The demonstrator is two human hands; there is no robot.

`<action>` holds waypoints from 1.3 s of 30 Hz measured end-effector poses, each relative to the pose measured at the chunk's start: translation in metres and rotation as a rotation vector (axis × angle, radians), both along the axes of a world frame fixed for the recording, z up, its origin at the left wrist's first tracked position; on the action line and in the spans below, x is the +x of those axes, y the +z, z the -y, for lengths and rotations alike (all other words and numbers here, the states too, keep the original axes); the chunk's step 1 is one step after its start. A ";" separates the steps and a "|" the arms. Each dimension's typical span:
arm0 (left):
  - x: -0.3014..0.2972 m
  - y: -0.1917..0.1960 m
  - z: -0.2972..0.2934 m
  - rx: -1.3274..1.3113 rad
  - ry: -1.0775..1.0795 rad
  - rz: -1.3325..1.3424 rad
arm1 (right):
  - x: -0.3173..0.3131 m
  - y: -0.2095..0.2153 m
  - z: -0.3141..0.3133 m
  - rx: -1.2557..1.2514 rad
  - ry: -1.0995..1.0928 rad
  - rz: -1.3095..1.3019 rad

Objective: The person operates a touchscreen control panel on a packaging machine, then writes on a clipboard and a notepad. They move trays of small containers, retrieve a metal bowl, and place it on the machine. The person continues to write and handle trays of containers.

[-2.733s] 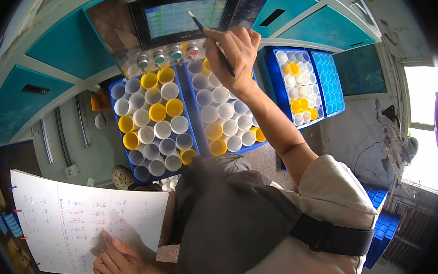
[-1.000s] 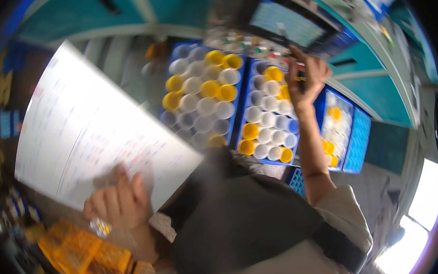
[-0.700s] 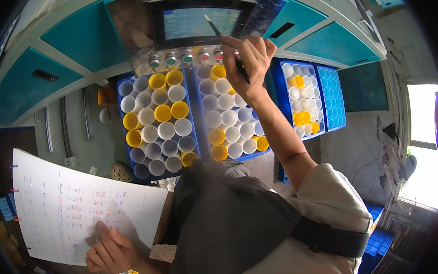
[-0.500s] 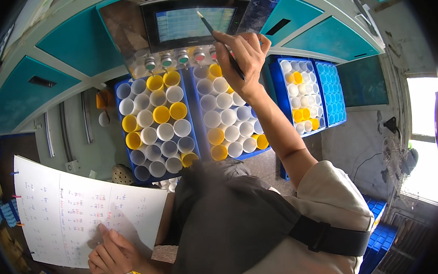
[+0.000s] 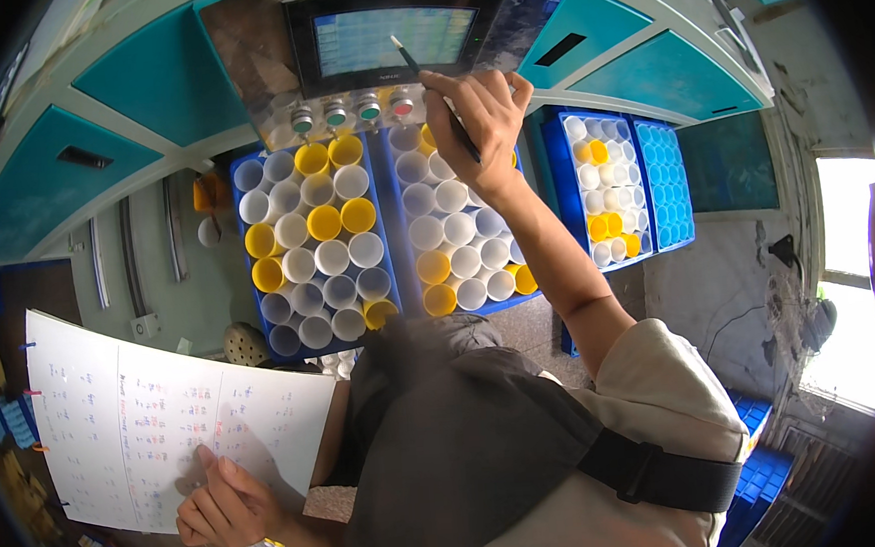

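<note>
My right hand [image 5: 484, 125] is closed around a slim dark pen [image 5: 459, 127] with a pale tip. That tip lies over the lit touchscreen [image 5: 363, 42] in its black frame; whether it touches the glass I cannot tell. Over at the lower left, a large sheet of white paper [image 5: 96, 415] carries handwritten columns in blue and red, with small coloured clips along its left edge. My left hand [image 5: 226, 502] rests on the lower part of the sheet, index finger stretched out onto the writing, the other fingers curled.
Below the screen runs a row of green and red buttons [image 5: 369, 107]. Blue crates [image 5: 387, 226] of white and yellow cups stand under the panel. Further right are another blue crate [image 5: 564, 180] of cups and a light-blue gridded tray [image 5: 664, 179]. Teal cabinet doors [image 5: 170, 84] line the back.
The pen tip has moved slightly down the screen, and my right hand has shifted a little down and left with it. My left hand stays on the paper.
</note>
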State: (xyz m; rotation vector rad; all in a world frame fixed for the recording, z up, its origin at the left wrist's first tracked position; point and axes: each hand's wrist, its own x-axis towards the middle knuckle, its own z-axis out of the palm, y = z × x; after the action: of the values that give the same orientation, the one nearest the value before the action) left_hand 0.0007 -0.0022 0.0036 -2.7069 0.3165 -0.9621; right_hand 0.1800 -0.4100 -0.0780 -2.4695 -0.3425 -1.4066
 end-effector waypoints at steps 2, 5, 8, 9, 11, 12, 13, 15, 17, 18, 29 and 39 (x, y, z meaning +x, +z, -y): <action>-0.002 0.000 0.000 -0.003 0.025 -0.024 | -0.001 -0.002 0.001 -0.005 -0.001 0.007; -0.001 -0.002 -0.002 -0.008 0.010 -0.002 | -0.006 -0.005 0.000 0.005 -0.004 -0.044; 0.000 -0.004 -0.003 -0.008 -0.011 0.018 | -0.009 -0.006 -0.001 0.013 0.009 -0.084; 0.000 -0.004 -0.003 -0.010 -0.009 0.015 | -0.009 -0.005 -0.002 0.021 0.022 -0.078; -0.001 -0.003 -0.003 -0.013 -0.001 0.002 | -0.007 -0.004 -0.003 -0.003 0.077 -0.091; -0.001 -0.003 -0.003 -0.012 -0.009 0.006 | -0.006 -0.003 -0.004 -0.013 0.104 -0.091; -0.001 -0.003 -0.003 -0.014 -0.009 0.008 | -0.004 -0.002 -0.005 -0.066 0.082 -0.097; 0.000 -0.003 -0.002 -0.016 -0.012 0.015 | -0.002 0.000 -0.006 -0.069 0.077 -0.099; 0.001 -0.004 -0.002 -0.018 -0.009 0.022 | -0.003 0.003 -0.005 -0.061 0.082 -0.099; 0.001 -0.004 -0.001 -0.015 -0.016 0.025 | -0.004 0.005 -0.003 -0.045 0.051 -0.071; 0.001 0.001 -0.002 -0.014 -0.022 -0.013 | -0.002 0.010 0.017 0.003 -0.134 0.080; 0.002 0.001 0.001 -0.027 -0.026 0.010 | -0.011 0.001 0.004 0.003 -0.006 -0.041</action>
State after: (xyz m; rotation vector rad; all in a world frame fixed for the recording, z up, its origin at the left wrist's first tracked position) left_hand 0.0025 -0.0034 0.0051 -2.7277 0.3393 -0.9944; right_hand 0.1693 -0.4138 -0.0768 -2.4948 -0.3246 -1.3555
